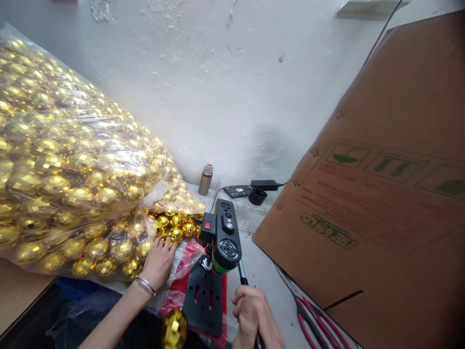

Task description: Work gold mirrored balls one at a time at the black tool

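Note:
My left hand (159, 263), with a silver bangle on the wrist, reaches to the mouth of a clear plastic bag (83, 165). Its fingers are stretched out, their tips touching loose shiny gold faceted balls (176, 235). Wrapped in a fist, my right hand (256, 315) grips a lever handle (242, 274) with a black grip. The lever leads to a small black bench machine (228, 237) with round vents and a red switch, standing on a slotted black base plate (205, 303). Closer to me is a larger gold ball (175, 329), partly cut off by the frame's edge.
A big cardboard box (378, 184) fills the right side. Behind the machine stand a small metallic bottle (206, 180), a black power adapter (264, 184) and a round black cup-like piece (257, 196). Red-handled tools (316, 320) lie lower right. Red plastic sheeting (178, 286) lies by the base.

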{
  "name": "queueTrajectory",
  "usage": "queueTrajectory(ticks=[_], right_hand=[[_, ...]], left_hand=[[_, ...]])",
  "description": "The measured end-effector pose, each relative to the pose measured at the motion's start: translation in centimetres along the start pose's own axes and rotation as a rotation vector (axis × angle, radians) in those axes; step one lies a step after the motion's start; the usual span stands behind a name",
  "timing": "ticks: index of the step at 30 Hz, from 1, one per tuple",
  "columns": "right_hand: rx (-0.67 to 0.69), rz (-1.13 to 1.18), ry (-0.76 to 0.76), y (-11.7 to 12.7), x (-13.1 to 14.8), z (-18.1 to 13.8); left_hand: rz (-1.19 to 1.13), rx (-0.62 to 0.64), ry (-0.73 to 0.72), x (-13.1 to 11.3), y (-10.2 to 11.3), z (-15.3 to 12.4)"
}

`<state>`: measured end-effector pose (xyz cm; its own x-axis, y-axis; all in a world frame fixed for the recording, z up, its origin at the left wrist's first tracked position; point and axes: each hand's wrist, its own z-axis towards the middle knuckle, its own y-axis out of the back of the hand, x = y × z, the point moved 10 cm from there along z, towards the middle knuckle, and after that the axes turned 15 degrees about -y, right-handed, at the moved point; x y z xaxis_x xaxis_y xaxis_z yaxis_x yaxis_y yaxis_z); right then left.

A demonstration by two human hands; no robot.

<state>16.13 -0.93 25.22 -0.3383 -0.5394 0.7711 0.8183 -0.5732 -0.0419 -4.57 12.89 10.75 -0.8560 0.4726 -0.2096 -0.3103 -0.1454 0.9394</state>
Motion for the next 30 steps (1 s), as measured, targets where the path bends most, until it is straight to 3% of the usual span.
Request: queueTrajectory(ticks=[3, 6, 8, 11, 13, 16, 19, 22, 26, 30], right_hand=[[0.021, 0.014, 0.116, 0.0, 0.6, -0.1], [0.029, 0.014, 0.059, -0.1, 0.3, 0.0], [0.036, 0.027, 0.042, -0.1, 0.4, 0.0], [0.05, 0.034, 0.053, -0.1, 1.0, 0.3], [0.077, 0.025, 0.074, -0.2, 1.4, 0.8], [0.141, -0.001, 0.095, -0.7, 1.7, 1.7], [0.168, -0.014, 0.088, -0.8, 1.8, 2.3], [0.188, -0.012, 0.095, -0.9, 1.9, 2.4], [0.202, -0.024, 0.099, -0.9, 1.8, 2.1], [0.196, -0.012, 0.101, -0.6, 1.6, 1.8]], left_hand=[[-0.006, 0.053, 0.018, 0.8, -1.0, 1.3], [-0.042, 0.057, 0.014, 0.7, -1.4, 1.2], [-0.159, -0.004, 0.013, 0.2, -0.6, 0.7], [-0.506, -0.166, 0.054, -0.5, 1.1, -0.6], [-0.848, -0.201, 0.133, -1.2, 0.7, -1.7], [-1.426, -0.169, 0.395, -3.1, -2.9, -3.9], [-1.719, -0.228, 0.679, -4.5, -6.4, -5.9], [-1.753, -0.27, 0.772, -5.0, -8.3, -6.5], [-1.636, -0.278, 0.693, -5.0, -8.7, -5.4], [-1.54, -0.19, 0.602, -5.7, -9.5, -4.2]])
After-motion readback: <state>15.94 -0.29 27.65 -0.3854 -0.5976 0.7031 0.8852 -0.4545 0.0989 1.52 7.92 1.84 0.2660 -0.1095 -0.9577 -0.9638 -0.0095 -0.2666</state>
